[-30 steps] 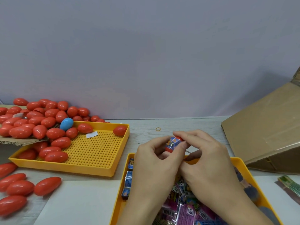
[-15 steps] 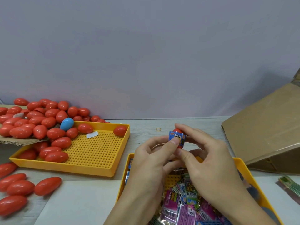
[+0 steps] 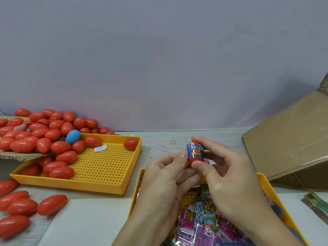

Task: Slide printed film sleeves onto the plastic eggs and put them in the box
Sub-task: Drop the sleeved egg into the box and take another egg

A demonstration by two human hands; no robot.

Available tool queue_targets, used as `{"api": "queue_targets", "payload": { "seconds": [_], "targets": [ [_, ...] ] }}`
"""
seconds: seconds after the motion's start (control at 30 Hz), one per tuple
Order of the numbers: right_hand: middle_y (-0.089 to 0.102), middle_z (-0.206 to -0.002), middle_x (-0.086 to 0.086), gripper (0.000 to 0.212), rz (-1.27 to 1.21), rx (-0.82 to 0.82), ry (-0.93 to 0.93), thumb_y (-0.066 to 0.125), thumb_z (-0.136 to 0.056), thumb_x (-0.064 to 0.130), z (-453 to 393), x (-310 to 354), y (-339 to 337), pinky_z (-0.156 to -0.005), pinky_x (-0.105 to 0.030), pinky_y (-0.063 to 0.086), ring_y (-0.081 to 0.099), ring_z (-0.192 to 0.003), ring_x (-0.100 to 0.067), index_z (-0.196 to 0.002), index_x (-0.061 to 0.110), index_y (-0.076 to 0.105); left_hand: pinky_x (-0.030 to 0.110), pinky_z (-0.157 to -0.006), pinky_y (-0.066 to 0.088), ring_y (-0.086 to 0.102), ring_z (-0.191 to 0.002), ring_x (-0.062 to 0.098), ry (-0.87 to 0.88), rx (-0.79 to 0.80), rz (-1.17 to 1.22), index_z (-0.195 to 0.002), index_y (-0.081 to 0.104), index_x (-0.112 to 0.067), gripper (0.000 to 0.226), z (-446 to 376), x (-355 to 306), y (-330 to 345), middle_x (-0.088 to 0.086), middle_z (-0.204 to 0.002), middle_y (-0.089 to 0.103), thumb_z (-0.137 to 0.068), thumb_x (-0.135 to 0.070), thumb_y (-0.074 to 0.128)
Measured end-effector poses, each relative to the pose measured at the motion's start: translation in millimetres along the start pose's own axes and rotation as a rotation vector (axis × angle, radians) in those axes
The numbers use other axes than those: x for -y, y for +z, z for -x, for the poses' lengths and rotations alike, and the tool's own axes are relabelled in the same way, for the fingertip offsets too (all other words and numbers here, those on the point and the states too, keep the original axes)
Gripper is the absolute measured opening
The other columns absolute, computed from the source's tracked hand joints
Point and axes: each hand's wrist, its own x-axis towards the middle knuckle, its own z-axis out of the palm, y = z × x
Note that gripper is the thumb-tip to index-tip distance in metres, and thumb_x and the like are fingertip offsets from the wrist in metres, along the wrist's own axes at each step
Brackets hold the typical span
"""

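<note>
While the right hand pinched a red plastic egg upright between thumb below and forefinger on top, the left hand had its thumb and fingertips pinching the printed film sleeve wrapped round the egg's middle. That sleeve was blue with orange and yellow lettering; only a fragment like "EVO" could be made out (the rest was too small and creased to read). Egg and sleeve were held in the air above the far edge of a yellow tray heaped with loose sleeves, mostly pink and green, several showing barcodes and a "6+" mark. To the left sat a second yellow perforated tray with red eggs spilling into it from a cardboard flap, one blue egg among them, plus a small white slip. More red eggs lay on the pale wood-grain table, where a small rubber band also rested. At right stood the cardboard box, before a plain grey-lilac wall.
</note>
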Motion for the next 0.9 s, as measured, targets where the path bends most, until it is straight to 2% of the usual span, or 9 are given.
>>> {"api": "queue_targets", "payload": {
  "seconds": [0.3, 0.43, 0.5, 0.57, 0.67, 0.8, 0.9],
  "targets": [
    [0.07, -0.108, 0.023, 0.044, 0.018, 0.019, 0.019, 0.067, -0.088, 0.006, 0.2, 2.9, -0.5, -0.083, -0.021, 0.055, 0.064, -0.108, 0.0, -0.116, 0.04, 0.067, 0.026, -0.063, 0.06, 0.076, -0.086, 0.03, -0.016, -0.002, -0.004, -0.101, 0.069, 0.011, 0.033, 1.7, -1.3, 0.6, 0.027, -0.095, 0.074, -0.082, -0.017, 0.065],
    [0.075, -0.107, 0.007, 0.033, -0.311, 0.126, 0.113, 0.065, -0.09, 0.007, -1.7, 5.4, -3.1, -0.083, -0.013, 0.052, 0.068, -0.106, -0.007, -0.113, 0.03, 0.071, 0.035, -0.07, 0.063, 0.074, -0.092, 0.038, -0.052, 0.023, 0.049, -0.103, 0.064, 0.009, 0.037, 1.2, -1.4, 3.4, 0.032, -0.099, 0.071, -0.089, -0.025, 0.059],
    [0.074, -0.113, 0.0, 0.031, -0.47, 0.183, 0.158, 0.067, -0.086, 0.014, -3.1, 6.6, -3.7, -0.092, -0.016, 0.05, 0.067, -0.112, -0.013, -0.113, 0.026, 0.073, 0.036, -0.071, 0.063, 0.073, -0.094, 0.04, -0.057, 0.057, 0.104, -0.101, 0.067, 0.007, 0.035, 2.4, -2.4, 5.7, 0.034, -0.102, 0.07, -0.085, -0.023, 0.061],
    [0.071, -0.119, -0.003, 0.039, -0.555, 0.222, 0.181, 0.061, -0.08, 0.015, -3.6, 6.2, -4.8, -0.099, -0.021, 0.048, 0.064, -0.118, -0.016, -0.115, 0.027, 0.072, 0.035, -0.071, 0.062, 0.073, -0.094, 0.037, -0.018, 0.057, 0.127, -0.108, 0.066, 0.01, 0.039, 2.6, -2.6, 5.9, 0.033, -0.105, 0.07, -0.08, -0.018, 0.065],
    [0.07, -0.122, -0.001, 0.042, -0.522, 0.237, 0.15, 0.059, -0.081, 0.012, -1.8, 6.4, -6.5, -0.098, -0.03, 0.051, 0.062, -0.12, -0.017, -0.118, 0.029, 0.069, 0.031, -0.07, 0.062, 0.073, -0.087, 0.032, 0.059, 0.002, 0.11, -0.117, 0.059, 0.014, 0.049, 0.4, -1.6, 5.1, 0.029, -0.105, 0.071, -0.078, -0.013, 0.069],
    [0.071, -0.116, 0.006, 0.038, -0.342, 0.166, 0.057, 0.075, -0.082, 0.018, -0.5, 9.6, -5.1, -0.084, -0.017, 0.054, 0.064, -0.115, -0.01, -0.116, 0.034, 0.068, 0.026, -0.062, 0.059, 0.074, -0.073, 0.025, 0.132, -0.04, 0.038, -0.107, 0.06, 0.009, 0.048, 0.2, -1.0, 6.7, 0.021, -0.089, 0.075, -0.069, -0.016, 0.074],
    [0.073, -0.11, 0.008, 0.039, -0.289, 0.102, 0.054, 0.071, -0.081, 0.012, -2.1, 8.0, -4.5, -0.081, -0.014, 0.053, 0.066, -0.11, -0.009, -0.116, 0.029, 0.069, 0.031, -0.066, 0.062, 0.074, -0.076, 0.029, 0.122, -0.044, 0.042, -0.105, 0.063, 0.009, 0.04, -0.4, 0.3, 6.2, 0.024, -0.089, 0.074, -0.077, -0.019, 0.071]
  ]
}}
